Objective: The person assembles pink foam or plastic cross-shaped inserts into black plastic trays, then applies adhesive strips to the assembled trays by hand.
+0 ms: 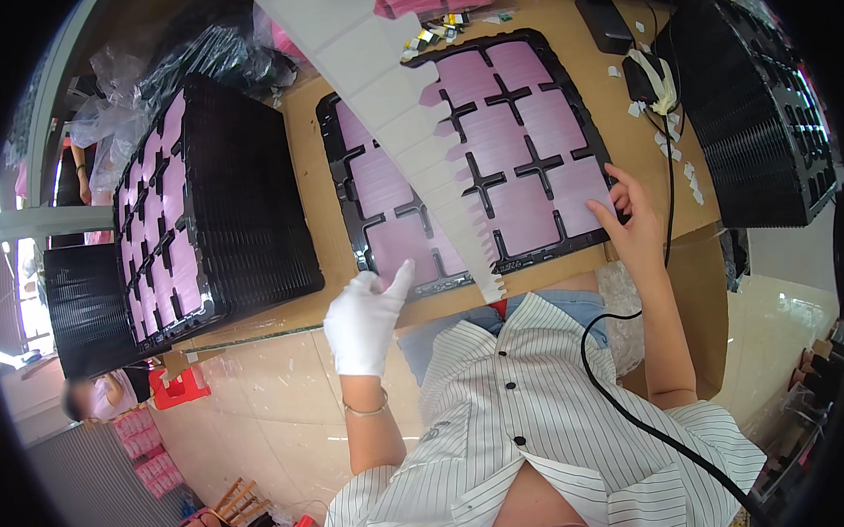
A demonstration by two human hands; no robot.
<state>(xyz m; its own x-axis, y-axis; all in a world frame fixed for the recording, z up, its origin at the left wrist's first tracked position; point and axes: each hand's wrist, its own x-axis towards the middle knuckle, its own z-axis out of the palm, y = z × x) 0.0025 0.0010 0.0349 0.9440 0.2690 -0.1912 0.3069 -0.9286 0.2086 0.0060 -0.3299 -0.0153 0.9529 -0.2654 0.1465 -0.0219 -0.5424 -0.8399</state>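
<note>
A black plastic tray [526,257] lies on the cardboard-covered table, its compartments holding flat pink pieces [492,136] divided by black crosses. My left hand [357,326], in a white glove, is at the tray's near left corner. Its thumb is raised and its fingers are curled; whatever they hold, if anything, is hidden. My bare right hand [636,223] is at the near right corner, thumb and fingers apart along the tray's edge. A pale translucent strip [389,107] with a notched edge hangs close to the camera and covers part of the tray.
A tall stack of black trays [253,214] with pink pieces on top stands left. Another black stack [747,113] is at right. A black cable [671,162], white scraps [691,182] and a dark device [604,23] lie along the right side. Clear plastic bags [201,67] are piled far left.
</note>
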